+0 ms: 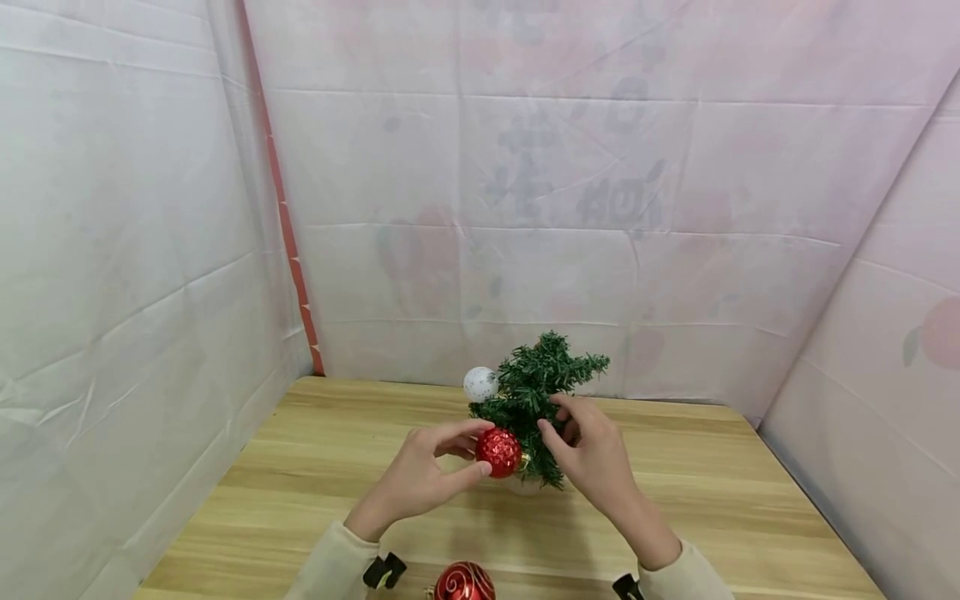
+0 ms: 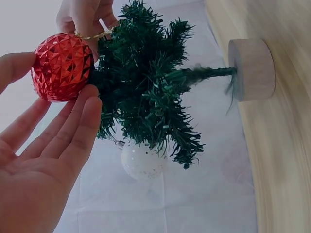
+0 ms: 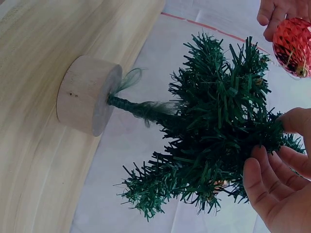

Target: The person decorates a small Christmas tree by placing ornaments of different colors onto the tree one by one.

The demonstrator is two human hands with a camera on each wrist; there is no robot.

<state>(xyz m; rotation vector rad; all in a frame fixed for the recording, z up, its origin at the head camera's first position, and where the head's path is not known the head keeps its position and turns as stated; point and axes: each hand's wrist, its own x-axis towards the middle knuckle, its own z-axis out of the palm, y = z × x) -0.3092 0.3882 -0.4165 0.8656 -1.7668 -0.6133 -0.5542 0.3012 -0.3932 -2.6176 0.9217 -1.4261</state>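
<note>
A red faceted Christmas bauble (image 1: 498,452) is held between the thumb and fingers of my left hand (image 1: 422,471), in front of a small artificial Christmas tree (image 1: 546,371). Its thin gold cord (image 2: 93,37) stretches toward the tree in the left wrist view. My right hand (image 1: 597,450) is at the tree's right side; in the right wrist view its thumb and fingers pinch a green branch (image 3: 268,133). A white speckled bauble (image 1: 481,384) hangs on the left of the tree. The round wooden base (image 2: 252,70) stands on the table.
A second red bauble with gold swirls (image 1: 464,582) lies at the front of the wood-grain table (image 1: 720,500). Pale cloth sheets (image 1: 570,275) hang behind the table and along both sides.
</note>
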